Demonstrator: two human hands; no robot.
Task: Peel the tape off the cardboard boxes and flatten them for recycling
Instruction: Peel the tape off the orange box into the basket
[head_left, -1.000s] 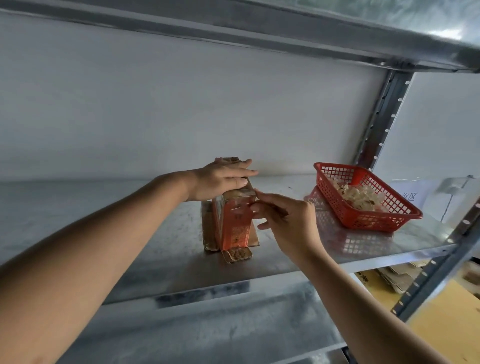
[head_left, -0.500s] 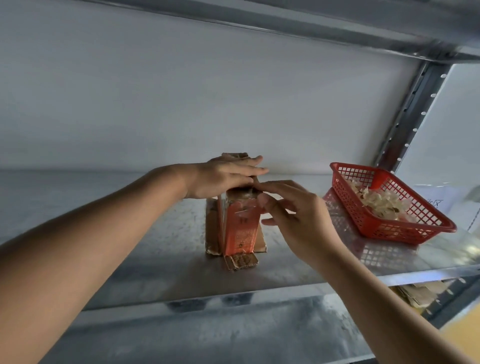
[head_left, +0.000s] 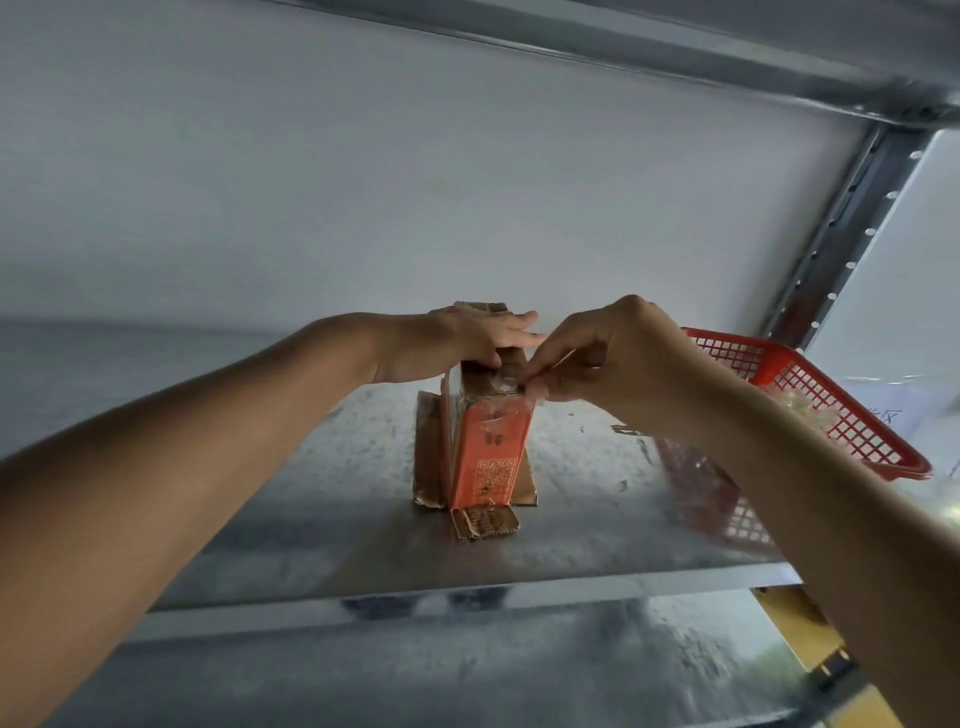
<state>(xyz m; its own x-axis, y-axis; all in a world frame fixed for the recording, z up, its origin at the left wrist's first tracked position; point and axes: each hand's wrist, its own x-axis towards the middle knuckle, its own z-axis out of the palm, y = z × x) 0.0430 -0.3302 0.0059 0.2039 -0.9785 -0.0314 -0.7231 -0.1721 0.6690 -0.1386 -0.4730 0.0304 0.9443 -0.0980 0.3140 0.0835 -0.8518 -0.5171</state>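
A small orange cardboard box (head_left: 491, 457) with a QR code on its near face stands upright on the metal shelf (head_left: 311, 493), its bottom flaps splayed out. My left hand (head_left: 467, 340) lies flat on the box's top, fingers straight, pressing it down. My right hand (head_left: 597, 358) is raised at the box's top right corner, thumb and fingers pinching clear tape (head_left: 519, 387) that runs over the top edge and down the near face.
A red plastic basket (head_left: 810, 395) holding crumpled tape sits on the shelf to the right. A perforated upright post (head_left: 841, 228) stands behind it. Another shelf runs overhead, and a white wall is close behind the box.
My right hand has risen from the box's side to its top corner and now pinches the tape there. My left hand stays on the top. The view has shifted left.
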